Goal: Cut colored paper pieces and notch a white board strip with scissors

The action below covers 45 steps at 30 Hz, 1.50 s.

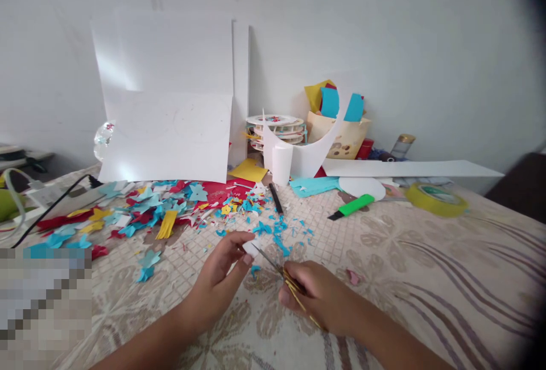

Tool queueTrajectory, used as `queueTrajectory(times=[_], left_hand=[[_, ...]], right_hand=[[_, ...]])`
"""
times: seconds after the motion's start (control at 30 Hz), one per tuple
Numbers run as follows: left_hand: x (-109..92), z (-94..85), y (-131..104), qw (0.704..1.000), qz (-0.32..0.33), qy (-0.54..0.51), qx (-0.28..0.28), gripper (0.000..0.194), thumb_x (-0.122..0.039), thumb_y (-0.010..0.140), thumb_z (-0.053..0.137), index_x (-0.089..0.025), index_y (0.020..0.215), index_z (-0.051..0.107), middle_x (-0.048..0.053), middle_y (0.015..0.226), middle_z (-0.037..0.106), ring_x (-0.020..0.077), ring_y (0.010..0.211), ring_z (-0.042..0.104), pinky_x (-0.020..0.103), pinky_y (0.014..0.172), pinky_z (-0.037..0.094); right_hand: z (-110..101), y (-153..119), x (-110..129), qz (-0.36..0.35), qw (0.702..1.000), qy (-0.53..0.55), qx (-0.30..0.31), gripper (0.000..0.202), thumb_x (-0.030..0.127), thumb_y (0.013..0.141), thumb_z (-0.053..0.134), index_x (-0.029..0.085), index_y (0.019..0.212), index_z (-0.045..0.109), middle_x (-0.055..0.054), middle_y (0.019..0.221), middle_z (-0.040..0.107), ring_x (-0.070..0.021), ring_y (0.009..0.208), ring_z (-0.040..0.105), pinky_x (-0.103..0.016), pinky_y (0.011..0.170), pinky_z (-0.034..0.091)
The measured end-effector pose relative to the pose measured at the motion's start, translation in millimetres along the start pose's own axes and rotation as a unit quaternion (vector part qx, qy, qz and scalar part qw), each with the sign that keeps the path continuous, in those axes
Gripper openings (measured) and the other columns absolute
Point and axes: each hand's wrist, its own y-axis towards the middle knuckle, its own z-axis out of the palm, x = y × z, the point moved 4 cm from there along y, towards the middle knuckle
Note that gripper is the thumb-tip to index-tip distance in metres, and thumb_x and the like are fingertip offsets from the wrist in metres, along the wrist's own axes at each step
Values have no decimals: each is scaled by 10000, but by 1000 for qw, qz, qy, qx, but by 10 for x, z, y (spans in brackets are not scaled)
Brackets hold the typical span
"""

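Tablecloth [384, 239], two hands [218, 273] [318, 290], scissors [272, 262] (one pair), paper [251, 249]

We see a round yellow roll of tape [439, 203] lying near a slim green cutter with a black end [357, 206]; beyond them, we find a long, flat white strip [409, 169] and a clear cylindrical jar with a gold-coloured lid [401, 146].

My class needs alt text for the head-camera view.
The left hand holds a small white paper piece while the right hand points gold-handled scissors at it. Colourful paper scraps and a green cutter lie beyond on a patterned tablecloth.
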Motion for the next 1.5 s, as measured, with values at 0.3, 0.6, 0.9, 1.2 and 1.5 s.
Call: queueTrajectory(times=[0.3, 0.6, 0.9, 1.2, 1.5], left_hand=[[-12, 17, -3, 999, 6, -34, 8, 121, -224, 802, 537, -231, 893, 458, -10, 767, 497, 121, 683, 492, 231, 596, 406], [8, -53, -2, 999, 23, 23, -16, 75, -191, 787, 547, -210, 846, 505, -5, 755, 509, 128, 709, 509, 240, 632, 407], [10, -81, 13, 999, 29, 6, -37, 114, -169, 783, 549, -232, 865, 502, -23, 761, 499, 113, 725, 496, 220, 644, 413], [1, -77, 50, 999, 27, 11, -42, 257, -215, 756, 585, -220, 1013, 580, 17, 825, 581, 139, 739, 560, 256, 662, 457], [-24, -40, 29, 996, 61, 65, -20, 177, -189, 745, 599, -203, 900, 515, -7, 765, 547, 114, 664, 534, 243, 613, 464]], right_hand=[[-5, 0, -3, 1, 1000, 22, -10, 290, 415, 825, 490, 181, 679, 402, 53, 586, 395, -83, 510, 349, -187, 436, 216], [-15, 17, -9, 6, 1000, 26, 10, 306, 398, 846, 454, 177, 639, 409, 59, 539, 368, -73, 483, 332, -181, 420, 215], [-22, 23, -46, -17, 1000, -1, 2, 314, 378, 847, 461, 177, 618, 385, 61, 533, 371, -70, 480, 337, -180, 429, 218], [-12, -13, -21, 6, 1000, -4, -3, 309, 449, 805, 513, 182, 675, 424, 62, 567, 406, -76, 496, 359, -177, 430, 222], [-22, -8, -8, -1, 1000, -17, 8, 350, 494, 836, 432, 180, 680, 444, 58, 572, 432, -75, 498, 367, -184, 440, 226]])
